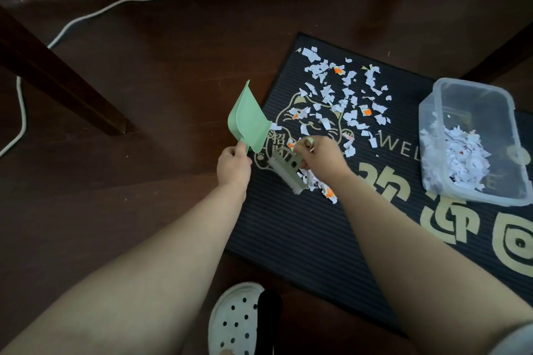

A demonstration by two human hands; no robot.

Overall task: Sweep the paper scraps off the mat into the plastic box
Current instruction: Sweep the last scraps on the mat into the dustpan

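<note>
White and orange paper scraps (343, 95) lie scattered over the upper part of a dark ribbed doormat (288, 225) with a gold cat print. My left hand (234, 166) grips the handle of a light green dustpan (249, 119), tilted up off the floor at the mat's left edge. My right hand (323, 157) holds a small green brush (287, 171) with white bristles, bristles down on a small heap of scraps (320, 184). A clear plastic box (473, 138) stands on the mat at the right, partly filled with scraps.
Dark wooden floor surrounds the mat. A table leg (57, 75) slants at the left and a white cable (86, 16) runs across the floor behind it. Chair legs stand at the top right. A white perforated clog (235, 320) is at the bottom centre.
</note>
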